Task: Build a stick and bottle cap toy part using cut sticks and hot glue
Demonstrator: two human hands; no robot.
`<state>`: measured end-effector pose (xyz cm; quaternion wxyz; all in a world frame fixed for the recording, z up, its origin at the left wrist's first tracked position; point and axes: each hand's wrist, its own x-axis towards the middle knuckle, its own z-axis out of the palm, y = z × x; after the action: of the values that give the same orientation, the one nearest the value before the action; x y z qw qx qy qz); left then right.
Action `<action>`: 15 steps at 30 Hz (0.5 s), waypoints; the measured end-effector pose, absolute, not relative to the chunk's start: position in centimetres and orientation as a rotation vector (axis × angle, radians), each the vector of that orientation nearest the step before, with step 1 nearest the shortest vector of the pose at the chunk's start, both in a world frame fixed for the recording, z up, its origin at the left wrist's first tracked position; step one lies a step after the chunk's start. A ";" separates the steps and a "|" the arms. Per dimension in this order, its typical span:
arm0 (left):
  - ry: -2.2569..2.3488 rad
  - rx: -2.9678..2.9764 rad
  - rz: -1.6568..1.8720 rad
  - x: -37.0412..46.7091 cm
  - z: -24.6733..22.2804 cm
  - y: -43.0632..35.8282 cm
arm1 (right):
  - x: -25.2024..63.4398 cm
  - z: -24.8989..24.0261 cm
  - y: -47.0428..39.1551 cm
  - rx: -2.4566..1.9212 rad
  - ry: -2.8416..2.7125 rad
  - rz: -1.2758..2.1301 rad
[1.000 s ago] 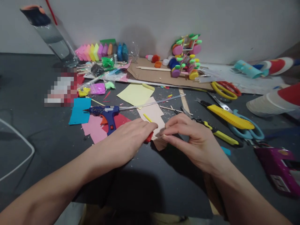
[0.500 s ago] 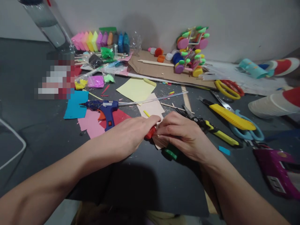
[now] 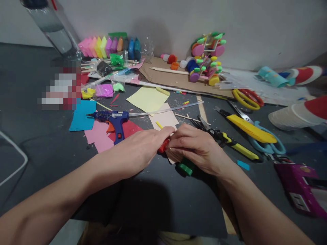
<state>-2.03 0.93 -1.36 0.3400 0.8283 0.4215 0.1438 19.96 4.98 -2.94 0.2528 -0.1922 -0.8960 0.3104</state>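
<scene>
We hold a red piece (image 3: pixel 163 146) in our left hand (image 3: pixel 139 149); whether our right hand (image 3: pixel 201 148), near a green piece (image 3: pixel 185 167), grips anything, we cannot tell.

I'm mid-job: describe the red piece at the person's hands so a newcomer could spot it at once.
On the dark table, find where the left hand and right hand come together. Between them peeks a small red piece. Unlike the flat red sheet beside the glue gun, it is chunky and partly hidden by the hands.
</scene>
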 end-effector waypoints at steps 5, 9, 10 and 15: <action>1.131 2.183 0.314 -2.2 -1.5 0.8 | 19.9 -2.9 4.9 -0.528 -2.417 0.871; 1.128 2.273 0.402 -2.3 -1.1 0.7 | 20.2 -2.5 4.7 -0.572 -2.338 0.891; 1.132 2.283 0.444 -2.2 -0.9 0.7 | 20.3 -2.4 4.6 -0.588 -2.307 0.892; 1.177 2.214 0.705 -1.2 -0.4 0.5 | 20.2 -1.5 3.8 -0.676 -2.148 0.918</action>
<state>-1.25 0.48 -0.40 0.2651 0.8196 0.4357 0.2609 20.16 3.76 -1.53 0.3473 -0.2608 -0.8283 0.3539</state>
